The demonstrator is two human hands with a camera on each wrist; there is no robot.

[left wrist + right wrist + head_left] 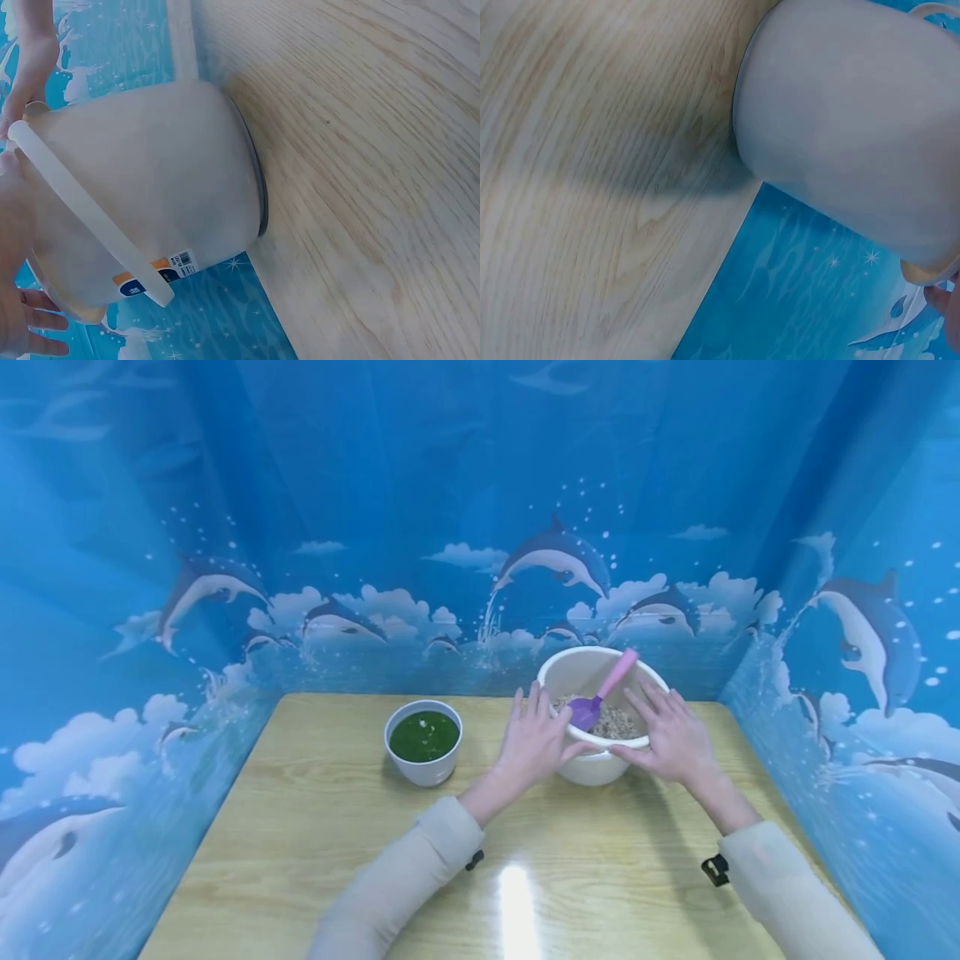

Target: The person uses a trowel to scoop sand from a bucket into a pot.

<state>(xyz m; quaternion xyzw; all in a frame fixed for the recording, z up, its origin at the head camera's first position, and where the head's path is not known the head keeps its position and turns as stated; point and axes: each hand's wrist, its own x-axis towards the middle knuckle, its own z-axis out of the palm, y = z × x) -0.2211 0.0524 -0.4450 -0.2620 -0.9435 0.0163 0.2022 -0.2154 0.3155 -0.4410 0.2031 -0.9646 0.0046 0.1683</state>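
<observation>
A white bucket (594,772) stands at the back right of the wooden table, holding a pale grainy material (615,723). Inside it leans a scoop (583,713) with a purple bowl and pink handle (619,672). My left hand (534,737) lies along the bucket's left rim, fingers extended and spread, thumb at the front. On the right rim rests my right hand (678,739), its fingers mostly straight and its thumb at the front. The bucket's white carrying handle (90,214) hangs down its side in the left wrist view. Most of the right hand lies outside the right wrist view.
Left of the bucket, a white bowl (423,774) of dark green liquid (424,737) sits on the wooden table (300,852). Blue dolphin-printed sheeting (390,527) surrounds the table's back and sides. A label (156,271) is stuck on the bucket.
</observation>
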